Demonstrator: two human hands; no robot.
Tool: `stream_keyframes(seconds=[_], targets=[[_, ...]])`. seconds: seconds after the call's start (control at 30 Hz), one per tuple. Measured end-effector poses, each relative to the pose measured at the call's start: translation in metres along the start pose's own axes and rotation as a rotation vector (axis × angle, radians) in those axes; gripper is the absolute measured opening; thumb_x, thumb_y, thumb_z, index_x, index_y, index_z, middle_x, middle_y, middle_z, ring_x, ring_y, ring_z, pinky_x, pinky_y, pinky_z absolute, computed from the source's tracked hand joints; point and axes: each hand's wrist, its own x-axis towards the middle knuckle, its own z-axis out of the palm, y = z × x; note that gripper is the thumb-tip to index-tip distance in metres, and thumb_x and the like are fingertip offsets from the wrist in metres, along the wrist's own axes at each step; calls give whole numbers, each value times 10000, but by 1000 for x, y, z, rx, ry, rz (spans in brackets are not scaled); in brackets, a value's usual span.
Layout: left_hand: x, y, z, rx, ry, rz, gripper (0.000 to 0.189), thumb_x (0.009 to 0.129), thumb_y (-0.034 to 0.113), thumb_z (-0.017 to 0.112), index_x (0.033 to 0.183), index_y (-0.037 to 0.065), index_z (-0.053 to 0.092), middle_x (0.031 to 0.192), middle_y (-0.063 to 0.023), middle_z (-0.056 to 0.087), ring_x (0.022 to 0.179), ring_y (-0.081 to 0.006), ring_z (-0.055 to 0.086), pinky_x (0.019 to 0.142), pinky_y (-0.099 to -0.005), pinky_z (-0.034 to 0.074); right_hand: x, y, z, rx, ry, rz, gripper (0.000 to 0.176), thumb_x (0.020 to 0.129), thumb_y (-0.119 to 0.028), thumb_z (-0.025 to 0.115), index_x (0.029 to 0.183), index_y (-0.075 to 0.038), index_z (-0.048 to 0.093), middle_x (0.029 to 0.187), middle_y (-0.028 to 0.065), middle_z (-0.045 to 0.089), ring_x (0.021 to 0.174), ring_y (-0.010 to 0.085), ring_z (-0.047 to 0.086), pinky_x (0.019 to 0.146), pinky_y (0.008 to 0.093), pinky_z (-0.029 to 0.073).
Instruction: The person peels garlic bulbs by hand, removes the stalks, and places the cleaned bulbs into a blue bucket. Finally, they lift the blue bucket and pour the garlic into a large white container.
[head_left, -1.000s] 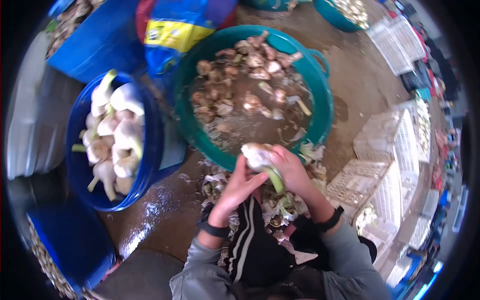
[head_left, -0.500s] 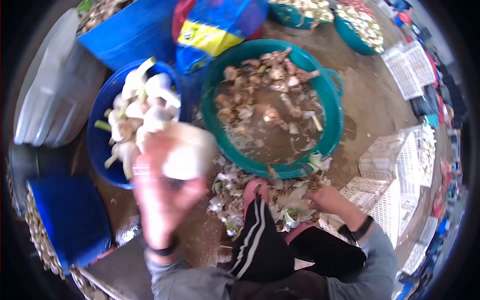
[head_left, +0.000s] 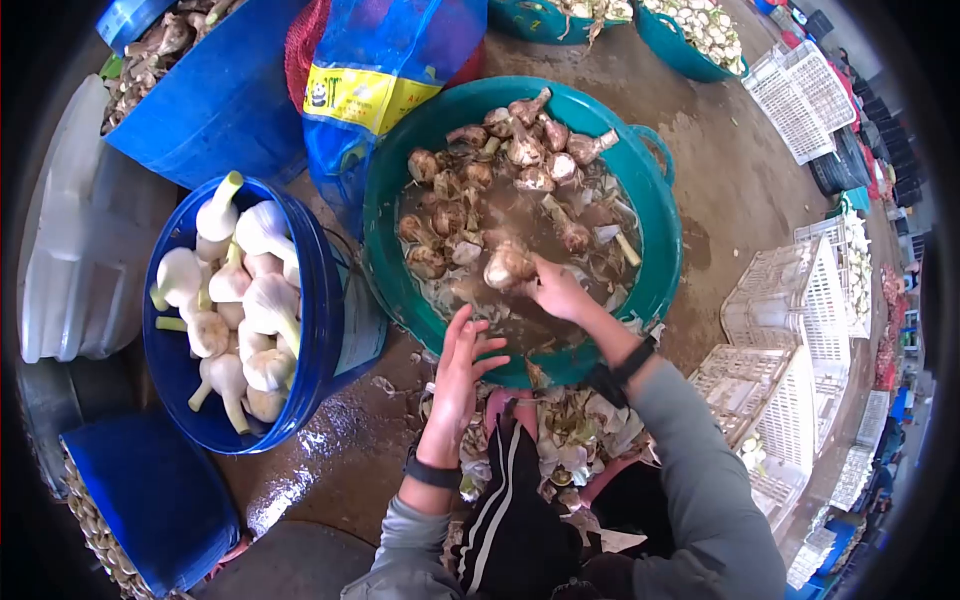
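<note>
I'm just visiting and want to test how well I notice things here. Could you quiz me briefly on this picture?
1. True or false: the right hand grips a muddy garlic bulb inside the green basin.
2. Where does the clean white garlic lie? A: blue bucket. B: white crate. C: red sack.
3. Fill in: the left hand is ____ (open or shut) and holds nothing.
Key: 1 true; 2 A; 3 open.
</note>
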Motion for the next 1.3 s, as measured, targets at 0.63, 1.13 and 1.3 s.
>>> stream_keyframes(seconds=[0.63,1.13,1.3], targets=[[-33,7,31,783,198,720,538,749,89,719,1223,37,469,1129,-147,395,1090,-299,423,956,-380,364,-101,-112,-65,-167,141,-394,235,826,-150,599,1032,-46,645,859,94,646,785,278,618,693,393,479],[-56,20,5,-206,-338,120,543,891,115,582,1372,75,335,1250,-85,422,1161,-203,450,980,-338,392,-139,37,-78,-621,106,152,184,769,-153,587,910,-39,623,850,129,614,824,303,626,697,412,498],[-40,13,14,-342,-324,-77,582,937,279,522,1413,104,236,1213,-85,490,1076,-217,534,901,-329,454,-130,-89,-86,-267,160,-441,361,798,-158,586,1145,-59,572,1057,103,617,947,284,585,882,430,421]])
